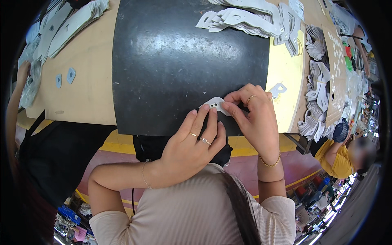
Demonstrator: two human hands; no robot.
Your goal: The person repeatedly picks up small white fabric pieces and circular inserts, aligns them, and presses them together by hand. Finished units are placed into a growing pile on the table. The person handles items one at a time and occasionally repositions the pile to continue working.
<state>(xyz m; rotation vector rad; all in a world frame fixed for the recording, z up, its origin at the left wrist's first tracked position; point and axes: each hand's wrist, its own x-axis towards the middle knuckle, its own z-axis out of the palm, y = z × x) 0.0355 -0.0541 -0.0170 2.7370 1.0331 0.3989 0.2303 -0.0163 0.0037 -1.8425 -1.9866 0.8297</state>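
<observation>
Item: small white cut-out piece (215,103), lying on a black mat (171,61) atop the bench (87,81). Right hand (253,118) pinched its edge; left hand (192,147) pressed fingertips flat beside it. Stacked white pieces (245,18) lay beyond.

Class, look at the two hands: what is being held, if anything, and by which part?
A small white cut-out piece on the black mat. The right hand pinches its right end; the left hand has fingertips at its lower left edge.
</observation>
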